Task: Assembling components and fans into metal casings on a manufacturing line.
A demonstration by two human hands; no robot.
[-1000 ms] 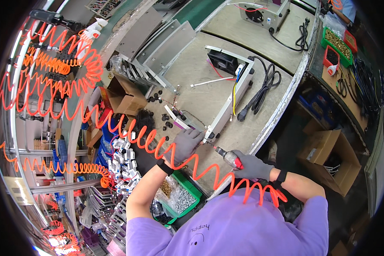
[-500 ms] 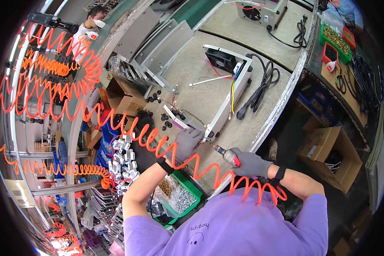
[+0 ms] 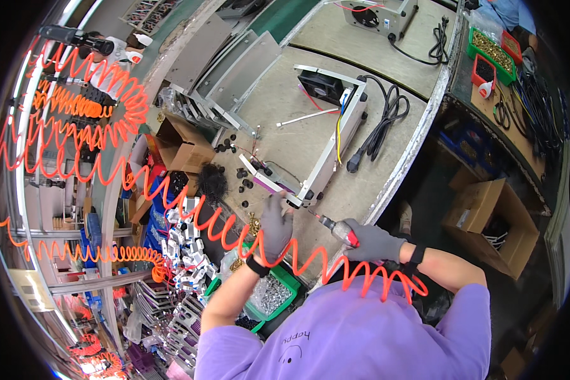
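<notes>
One driver sits gripped in the right hand, tip near the frame; the left hand reaches beside its end, fingers extended, hold unclear.

Small lettering on purple shirt

gloved right grip around a power driver, gloved left grip near a metal frame, bundled black cord

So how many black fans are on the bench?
2. One fan sits at the far end of the nearer metal frame; the other fan is in the grey case at the picture's top. Others may be hidden.
</notes>
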